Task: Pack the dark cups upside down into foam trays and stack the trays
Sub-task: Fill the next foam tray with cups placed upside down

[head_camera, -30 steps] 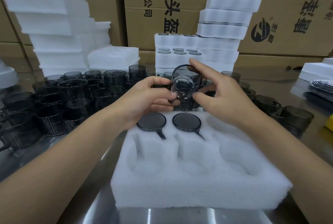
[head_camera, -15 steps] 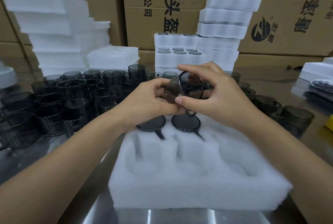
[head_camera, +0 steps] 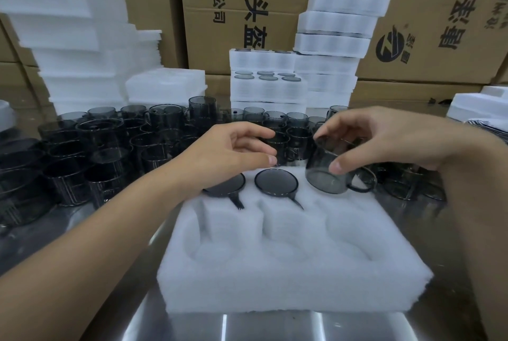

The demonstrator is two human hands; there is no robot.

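Note:
A white foam tray (head_camera: 291, 283) with round pockets lies in front of me on the metal table. Two dark cups (head_camera: 276, 182) sit upside down in its far left and far middle pockets, handles pointing toward me. My right hand (head_camera: 384, 140) grips a third dark cup (head_camera: 328, 176) between thumb and fingers, tilted, over the far right pocket. My left hand (head_camera: 233, 156) hovers over the far left cup, fingers loosely curled and holding nothing. The three near pockets hold nothing.
Several loose dark cups (head_camera: 90, 154) crowd the table to the left and behind the tray, more at right (head_camera: 406, 184). Stacks of packed foam trays (head_camera: 327, 66) stand behind, empty foam (head_camera: 68, 46) at left, cardboard boxes (head_camera: 439, 11) at the back.
The cup was held by both hands above the tray's middle. My right hand has carried it right and down over the far right pocket. My left hand has let go of it.

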